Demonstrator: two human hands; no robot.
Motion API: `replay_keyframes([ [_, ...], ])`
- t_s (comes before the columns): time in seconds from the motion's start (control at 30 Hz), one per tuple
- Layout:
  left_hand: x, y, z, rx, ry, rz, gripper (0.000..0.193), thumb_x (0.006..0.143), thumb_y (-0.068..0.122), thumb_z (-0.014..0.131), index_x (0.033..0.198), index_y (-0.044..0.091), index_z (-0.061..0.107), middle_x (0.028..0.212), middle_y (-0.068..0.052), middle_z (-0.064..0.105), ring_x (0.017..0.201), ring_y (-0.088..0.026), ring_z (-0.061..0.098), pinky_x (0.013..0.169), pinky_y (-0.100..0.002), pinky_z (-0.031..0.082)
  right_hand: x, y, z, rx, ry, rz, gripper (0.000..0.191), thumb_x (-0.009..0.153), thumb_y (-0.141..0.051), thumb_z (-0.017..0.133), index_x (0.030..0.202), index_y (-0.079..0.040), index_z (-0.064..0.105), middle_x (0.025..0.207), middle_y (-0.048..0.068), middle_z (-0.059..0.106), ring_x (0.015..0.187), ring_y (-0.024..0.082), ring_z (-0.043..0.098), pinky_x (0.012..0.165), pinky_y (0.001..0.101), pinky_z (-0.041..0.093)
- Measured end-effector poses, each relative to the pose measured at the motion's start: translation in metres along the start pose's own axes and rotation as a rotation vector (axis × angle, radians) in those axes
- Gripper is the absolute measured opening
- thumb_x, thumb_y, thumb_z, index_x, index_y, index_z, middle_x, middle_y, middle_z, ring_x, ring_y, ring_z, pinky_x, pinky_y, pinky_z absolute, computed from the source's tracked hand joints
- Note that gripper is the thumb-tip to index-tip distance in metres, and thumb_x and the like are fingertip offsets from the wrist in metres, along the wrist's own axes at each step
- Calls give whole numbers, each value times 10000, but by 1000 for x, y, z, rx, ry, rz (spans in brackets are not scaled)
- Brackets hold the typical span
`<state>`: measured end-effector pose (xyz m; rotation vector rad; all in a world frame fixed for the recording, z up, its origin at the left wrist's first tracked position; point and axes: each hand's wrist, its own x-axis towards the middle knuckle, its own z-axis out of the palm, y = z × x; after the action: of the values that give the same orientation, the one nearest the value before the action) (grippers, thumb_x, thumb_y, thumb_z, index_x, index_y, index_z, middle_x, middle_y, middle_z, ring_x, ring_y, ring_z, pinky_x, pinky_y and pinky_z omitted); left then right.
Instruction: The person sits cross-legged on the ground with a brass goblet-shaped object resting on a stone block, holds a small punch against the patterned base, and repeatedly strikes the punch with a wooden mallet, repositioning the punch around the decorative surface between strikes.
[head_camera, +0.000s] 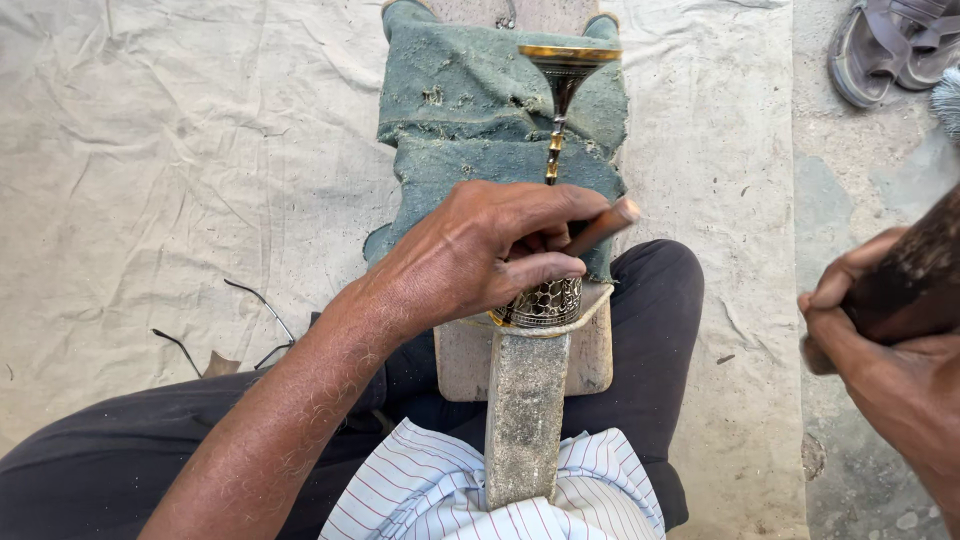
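I clench my left hand (490, 255) on a thin wooden-handled punch (600, 226) over the engraved golden metal goblet (556, 190) on the green cloth pad (470, 110); my right hand (880, 330) grasps a dark wooden mallet (915, 280). I'd hold the punch steady.

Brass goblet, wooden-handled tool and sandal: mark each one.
Brass goblet (567, 68): head view, on its gold rim and bowl.
Wooden-handled tool (603, 226): head view, on the handle end past the left hand (480, 255).
Sandal (885, 45): head view, on its straps.
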<state>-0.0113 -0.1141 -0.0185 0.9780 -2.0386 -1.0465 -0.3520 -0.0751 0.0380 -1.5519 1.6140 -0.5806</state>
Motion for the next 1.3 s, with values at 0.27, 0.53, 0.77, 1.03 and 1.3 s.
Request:
replay_keyframes([
  [0.27,8,-1,-3,30,-31,137,495,860,213,848,1320,143,680,1117,-64,787,929,-190,780,781,-373,666,-16,7,9,-785,52,146,294,942,41,734,1222,-16,664,810,161,650,654,272,666,571,420,595],
  [0.53,8,-1,-3,-10,-32,89,488,857,207,822,1321,158,683,1094,-46,794,880,-169,783,755,-361,670,-26,36,0,-659,86,32,296,914,5,782,1171,-23,637,868,147,676,727,212,734,686,344,642],
  [0.77,0,-1,7,42,51,27,502,876,250,828,1347,233,654,1033,-20,792,898,-155,785,765,-345,679,-11,21,1,-540,130,-158,329,916,216,568,1215,82,598,950,165,641,830,235,689,722,362,623],
  [1.03,3,-3,10,64,2,30,536,878,258,816,1382,255,633,1088,-17,799,890,-157,784,779,-364,675,-8,-5,-2,-626,93,2,362,903,-14,691,1258,-38,626,859,105,641,629,158,634,523,327,566],
  [1.3,4,-4,9,65,9,33,547,878,253,816,1394,236,634,1125,-34,793,899,-185,784,789,-386,670,-5,-5,4,-478,173,-5,328,873,-31,652,1195,-44,594,853,58,632,748,111,652,639,288,567],
])
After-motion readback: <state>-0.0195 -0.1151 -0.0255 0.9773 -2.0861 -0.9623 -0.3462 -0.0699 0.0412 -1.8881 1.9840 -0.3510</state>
